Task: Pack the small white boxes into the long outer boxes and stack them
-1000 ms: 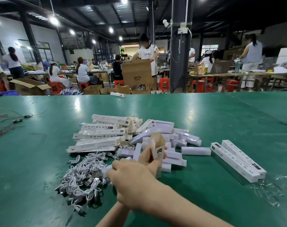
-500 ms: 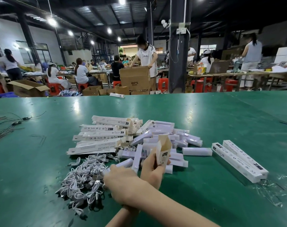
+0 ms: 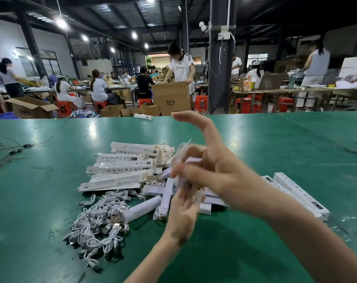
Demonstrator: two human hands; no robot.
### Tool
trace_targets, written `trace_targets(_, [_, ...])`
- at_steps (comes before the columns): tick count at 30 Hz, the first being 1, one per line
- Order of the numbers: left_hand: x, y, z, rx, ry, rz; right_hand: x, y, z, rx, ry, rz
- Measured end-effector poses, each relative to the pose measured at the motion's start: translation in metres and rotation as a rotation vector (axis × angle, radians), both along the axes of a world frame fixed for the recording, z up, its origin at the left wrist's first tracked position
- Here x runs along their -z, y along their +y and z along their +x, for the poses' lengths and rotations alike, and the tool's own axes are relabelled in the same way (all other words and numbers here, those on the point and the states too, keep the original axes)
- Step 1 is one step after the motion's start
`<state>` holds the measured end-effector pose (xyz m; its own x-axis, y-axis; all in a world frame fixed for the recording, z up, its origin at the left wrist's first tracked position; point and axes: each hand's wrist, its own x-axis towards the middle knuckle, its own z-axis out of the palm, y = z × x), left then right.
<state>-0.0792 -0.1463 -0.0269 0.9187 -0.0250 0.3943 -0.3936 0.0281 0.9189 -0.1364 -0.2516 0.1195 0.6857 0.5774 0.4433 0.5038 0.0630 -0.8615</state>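
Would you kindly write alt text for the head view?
Blurred left hand and right hand meet over small white boxes piled on a green table. Long outer boxes and white cables lie left, two closed long boxes right.

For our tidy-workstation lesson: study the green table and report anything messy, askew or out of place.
The cables lie in a tangled heap; the small boxes beside them are strewn crisscross. Two long boxes at right lie neatly together.
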Motion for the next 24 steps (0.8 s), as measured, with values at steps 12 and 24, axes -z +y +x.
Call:
trace_targets(12, [-0.013, 0.006, 0.000, -0.058, 0.036, 0.037, -0.001, -0.047, 0.041, 0.417, -0.106, -0.240])
trace_targets(24, [-0.013, 0.006, -0.003, -0.048, -0.006, 0.054, 0.004, -0.047, 0.039, 0.334, -0.202, -0.345])
